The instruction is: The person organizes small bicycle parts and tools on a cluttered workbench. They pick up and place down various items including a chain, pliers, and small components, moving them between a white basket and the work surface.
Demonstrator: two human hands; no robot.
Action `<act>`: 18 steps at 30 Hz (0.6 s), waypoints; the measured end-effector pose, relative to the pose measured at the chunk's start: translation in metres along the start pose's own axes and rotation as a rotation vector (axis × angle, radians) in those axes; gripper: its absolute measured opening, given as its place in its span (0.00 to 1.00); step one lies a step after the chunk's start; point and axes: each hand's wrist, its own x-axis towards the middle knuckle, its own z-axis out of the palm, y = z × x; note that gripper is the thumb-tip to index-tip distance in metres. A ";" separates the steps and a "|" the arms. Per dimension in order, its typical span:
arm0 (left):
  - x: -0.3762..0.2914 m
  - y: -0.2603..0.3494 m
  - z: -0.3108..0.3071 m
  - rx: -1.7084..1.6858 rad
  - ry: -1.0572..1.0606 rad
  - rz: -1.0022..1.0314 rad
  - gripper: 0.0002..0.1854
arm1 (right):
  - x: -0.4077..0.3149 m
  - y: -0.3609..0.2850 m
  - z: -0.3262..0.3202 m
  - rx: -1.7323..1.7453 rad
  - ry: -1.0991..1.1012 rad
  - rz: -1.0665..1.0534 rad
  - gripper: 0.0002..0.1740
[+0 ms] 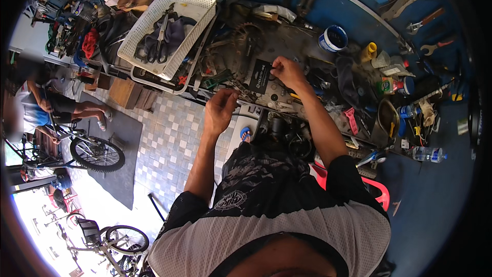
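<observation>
My left hand (222, 110) is over the front edge of a cluttered workbench (282, 48), its thumb and fingertips drawn together. Beside those fingertips lie small metal parts (246, 93). Farther in, my right hand (287, 72) has its fingers bent and pinched at the right edge of a flat black card or box (258, 79) that bears white writing. Whether either hand pinches something small is too fine to make out. A dark toothed bicycle chainring (246, 32) lies behind the black piece.
At the left, a white plastic basket (128, 48) holds scissors (163, 40) and dark cloth. A blue-and-white tub (333, 39) stands at the back. Wrenches (421, 21) hang on the blue wall. On the left, a person (50, 104) stands by a bicycle (98, 154). A red chair (378, 192) is behind me.
</observation>
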 end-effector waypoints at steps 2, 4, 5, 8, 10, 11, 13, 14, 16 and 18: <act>-0.001 -0.001 -0.003 -0.043 0.005 -0.019 0.15 | -0.011 -0.026 -0.010 0.090 0.123 -0.221 0.13; 0.001 0.010 -0.002 -0.195 0.017 -0.052 0.16 | -0.036 -0.065 -0.025 0.013 0.367 -0.547 0.11; 0.003 0.018 -0.001 -0.271 0.016 -0.069 0.16 | -0.047 -0.079 -0.033 -0.042 0.400 -0.649 0.10; 0.008 0.040 0.002 -0.421 -0.032 -0.068 0.16 | -0.072 -0.114 -0.051 -0.159 0.473 -0.924 0.09; 0.011 0.051 0.004 -0.505 -0.065 -0.042 0.15 | -0.078 -0.124 -0.058 -0.139 0.486 -0.994 0.12; 0.011 0.055 0.004 -0.548 -0.082 -0.029 0.15 | -0.080 -0.125 -0.059 -0.129 0.491 -1.030 0.13; 0.012 0.058 0.006 -0.592 -0.088 -0.013 0.13 | -0.081 -0.124 -0.060 -0.120 0.488 -1.032 0.13; 0.013 0.059 0.006 -0.614 -0.091 -0.006 0.13 | -0.082 -0.123 -0.061 -0.115 0.486 -1.033 0.13; 0.013 0.061 0.008 -0.632 -0.091 -0.025 0.11 | -0.085 -0.124 -0.060 -0.138 0.489 -1.053 0.11; 0.014 0.061 0.008 -0.641 -0.095 -0.035 0.10 | -0.086 -0.125 -0.058 -0.159 0.491 -1.055 0.10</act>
